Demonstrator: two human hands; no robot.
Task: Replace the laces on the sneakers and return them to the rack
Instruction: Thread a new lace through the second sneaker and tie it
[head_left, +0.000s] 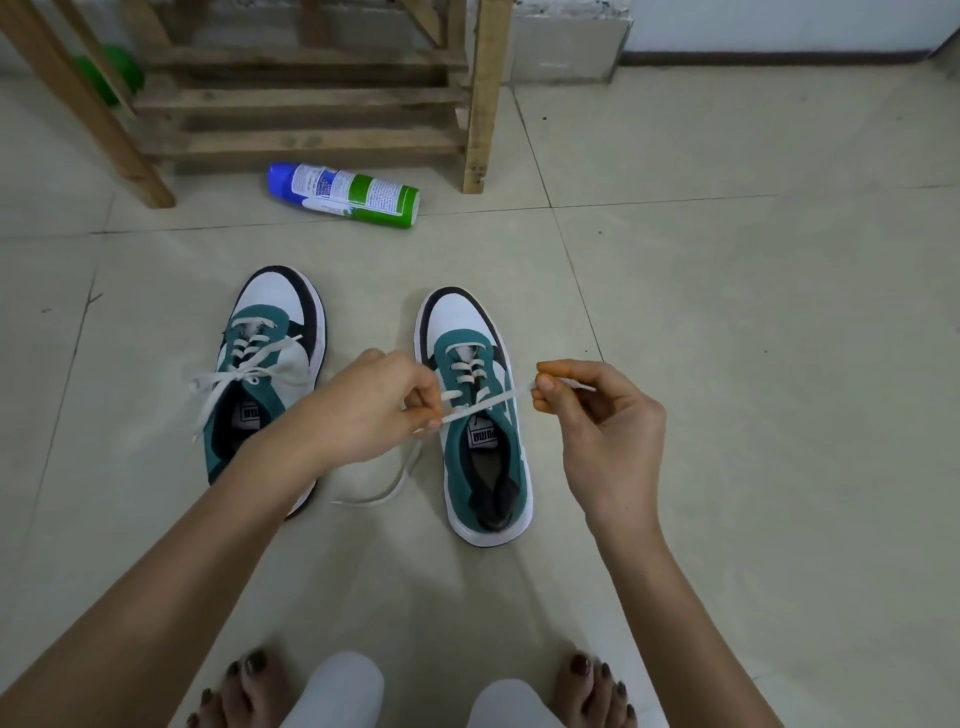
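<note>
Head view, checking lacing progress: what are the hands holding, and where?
Both pinch the flat white lace: right hand near its tip, left hand farther along.

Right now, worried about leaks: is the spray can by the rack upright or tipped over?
Tipped. The spray can lies on its side on the tiled floor, blue cap pointing left, near the wooden rack.

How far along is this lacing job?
Done: left teal-and-white sneaker looks laced, untied. In hand: left hand and right hand pinch the white lace, threaded partway up the right matching sneaker. Left: finish, tie both, return to the wooden rack.
</note>
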